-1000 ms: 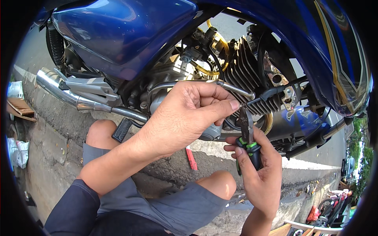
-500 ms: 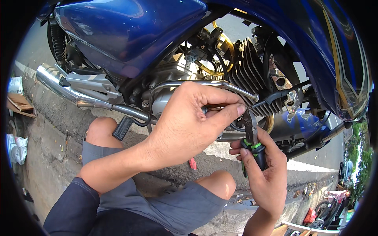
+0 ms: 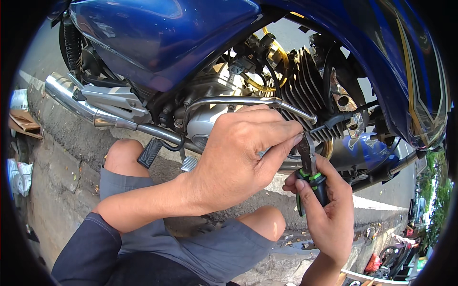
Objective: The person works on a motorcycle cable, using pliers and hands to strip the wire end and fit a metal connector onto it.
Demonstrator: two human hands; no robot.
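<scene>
My right hand (image 3: pixel 330 217) is closed around the green-and-black handles of a pair of pliers (image 3: pixel 309 155), their dark metal jaws pointing up. Right beside the jaw tips, thumb and fingers of my left hand (image 3: pixel 238 159) pinch together; whatever lies between them is too small or hidden to name. A black cable with a thicker sleeve (image 3: pixel 329 125) ends close to these fingertips and runs off to the right. Just above my left hand passes a chrome guard bar (image 3: pixel 243 100), and behind it stand the engine's cooling fins (image 3: pixel 305 86).
The blue motorcycle body (image 3: pixel 157 38) fills the top. A chrome exhaust (image 3: pixel 95 112) and a foot peg (image 3: pixel 151 153) lie on the left. My bent knees (image 3: pixel 125 159) are below. Boxes and bags (image 3: pixel 21 124) sit at the far left edge.
Both hands and the pliers have shifted slightly right in the picture, as has the motorcycle. My left hand has rolled over, closing the gap between its thumb and fingers.
</scene>
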